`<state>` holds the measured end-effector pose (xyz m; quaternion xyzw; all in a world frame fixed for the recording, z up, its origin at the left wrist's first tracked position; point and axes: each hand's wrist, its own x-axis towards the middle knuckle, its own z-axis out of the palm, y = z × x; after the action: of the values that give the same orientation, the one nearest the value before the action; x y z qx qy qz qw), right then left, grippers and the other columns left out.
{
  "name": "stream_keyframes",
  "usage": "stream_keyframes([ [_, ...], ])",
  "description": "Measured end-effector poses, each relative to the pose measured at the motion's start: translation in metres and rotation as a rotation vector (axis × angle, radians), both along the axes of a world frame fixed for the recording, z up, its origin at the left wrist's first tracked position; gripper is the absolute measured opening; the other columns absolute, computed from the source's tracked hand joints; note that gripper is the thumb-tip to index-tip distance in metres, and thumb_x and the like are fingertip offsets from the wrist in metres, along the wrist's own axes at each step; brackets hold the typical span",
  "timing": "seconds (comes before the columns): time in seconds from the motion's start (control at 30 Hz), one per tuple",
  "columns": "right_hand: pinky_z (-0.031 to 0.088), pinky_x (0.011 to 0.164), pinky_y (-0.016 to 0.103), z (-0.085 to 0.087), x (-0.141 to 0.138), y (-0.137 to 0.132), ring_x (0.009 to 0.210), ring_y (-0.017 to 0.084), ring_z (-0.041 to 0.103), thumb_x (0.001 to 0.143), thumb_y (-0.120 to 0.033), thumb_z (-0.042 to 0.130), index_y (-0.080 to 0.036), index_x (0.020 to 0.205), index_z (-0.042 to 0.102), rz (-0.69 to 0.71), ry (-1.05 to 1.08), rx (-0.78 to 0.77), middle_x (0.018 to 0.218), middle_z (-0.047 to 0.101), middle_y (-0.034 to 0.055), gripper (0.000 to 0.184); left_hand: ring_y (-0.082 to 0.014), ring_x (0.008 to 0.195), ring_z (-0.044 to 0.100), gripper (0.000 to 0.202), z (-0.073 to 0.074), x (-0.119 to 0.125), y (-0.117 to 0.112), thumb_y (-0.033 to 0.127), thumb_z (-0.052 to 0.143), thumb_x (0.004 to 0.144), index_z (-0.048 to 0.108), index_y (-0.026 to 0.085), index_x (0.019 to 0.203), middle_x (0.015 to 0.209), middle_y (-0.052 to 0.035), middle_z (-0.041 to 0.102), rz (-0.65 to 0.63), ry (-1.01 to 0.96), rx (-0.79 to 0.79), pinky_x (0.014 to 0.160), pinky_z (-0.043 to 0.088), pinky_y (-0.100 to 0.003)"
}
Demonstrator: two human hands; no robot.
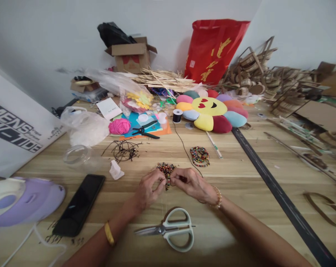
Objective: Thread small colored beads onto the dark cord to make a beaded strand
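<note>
My left hand and my right hand meet at the middle of the wooden table, both pinched on a string of multicoloured beads. A small heap of those beads lies just beyond my fingertips. A black thread runs from my right hand up to a black thread spool. A finished beaded bracelet lies a little beyond my right hand. Grey-handled scissors rest between my forearms, near the table's front.
A black phone and a purple device lie at the left. Black thread scraps, pink yarn, pliers, a flower cushion, a long black ruler, a red bag and wooden pieces lie farther back.
</note>
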<state>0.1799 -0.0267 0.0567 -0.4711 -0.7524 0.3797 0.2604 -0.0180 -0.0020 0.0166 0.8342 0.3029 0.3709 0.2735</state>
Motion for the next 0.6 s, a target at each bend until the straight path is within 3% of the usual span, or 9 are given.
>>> stream_keyframes([
  [0.13,0.029,0.052,0.019,0.007,0.004,0.004,0.056,0.008,0.037,0.09,-0.029,0.049,-0.014,0.082,0.059,0.013,0.139,-0.093,0.065,0.049,-0.003,0.019,-0.0239,0.115,0.052,0.028,0.006,-0.004,0.0,0.02,0.042,0.09,0.054,0.016,0.115,0.118,-0.0131,0.059,-0.063,-0.152,-0.183,0.098,0.041,-0.04],
  [0.2,0.029,0.051,0.019,0.011,0.004,0.005,0.054,0.008,0.035,0.09,-0.032,0.049,-0.014,0.08,0.058,0.023,0.192,-0.13,0.063,0.047,-0.0035,0.022,-0.024,0.119,0.05,0.034,0.008,-0.004,0.0,0.02,0.044,0.09,0.051,0.018,0.123,0.124,-0.0128,0.057,-0.08,-0.145,-0.234,0.102,0.039,-0.04],
  [0.3,0.028,0.049,0.019,0.011,0.003,0.005,0.052,0.007,0.034,0.09,-0.034,0.05,-0.014,0.081,0.058,0.03,0.229,-0.155,0.061,0.044,-0.0041,0.024,-0.0232,0.112,0.056,0.033,0.007,-0.002,0.001,0.018,0.051,0.087,0.056,0.017,0.119,0.117,-0.0125,0.062,-0.07,-0.129,-0.24,0.098,0.042,-0.037],
  [0.43,0.026,0.049,0.019,0.001,0.003,0.005,0.052,0.007,0.033,0.09,-0.031,0.051,-0.013,0.085,0.061,0.045,0.195,-0.121,0.061,0.043,-0.0044,0.021,-0.0207,0.093,0.063,0.019,0.003,0.0,0.001,0.018,0.057,0.083,0.065,0.015,0.1,0.098,-0.0102,0.069,-0.011,-0.123,-0.287,0.085,0.049,-0.031],
  [0.6,0.028,0.05,0.019,-0.006,0.002,0.005,0.055,0.008,0.037,0.089,-0.025,0.053,-0.014,0.084,0.062,0.032,0.096,-0.043,0.061,0.048,-0.0041,0.015,-0.0176,0.074,0.063,0.009,0.003,0.0,0.002,0.019,0.061,0.079,0.065,0.013,0.083,0.078,-0.0067,0.067,0.0,-0.142,-0.324,0.071,0.049,-0.027],
])
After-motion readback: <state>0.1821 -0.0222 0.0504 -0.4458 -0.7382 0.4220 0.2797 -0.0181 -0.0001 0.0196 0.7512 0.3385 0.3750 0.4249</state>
